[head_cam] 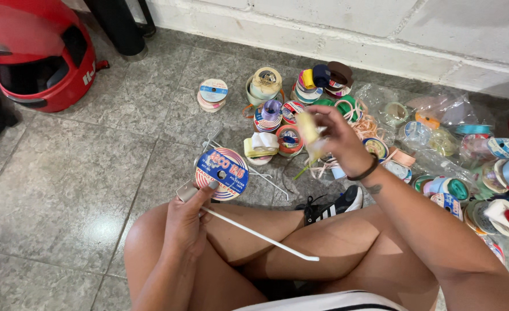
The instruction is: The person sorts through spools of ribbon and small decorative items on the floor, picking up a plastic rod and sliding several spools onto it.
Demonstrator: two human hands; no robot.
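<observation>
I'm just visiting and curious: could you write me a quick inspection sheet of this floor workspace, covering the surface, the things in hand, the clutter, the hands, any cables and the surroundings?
Surface: grey tiled floor; the person sits on it cross-legged.
Job's things: ribbon spool with a blue and red label and a white rod, both in the left hand; pale yellow ribbon in the right hand.
Clutter: many ribbon spools stacked and scattered, clear plastic bags, thin wire rack.
Hands: left hand closed on spool and rod; right hand raised, pinching ribbon.
Cables: nothing seen.
Surroundings: red helmet, white block wall, black and white shoe.
</observation>
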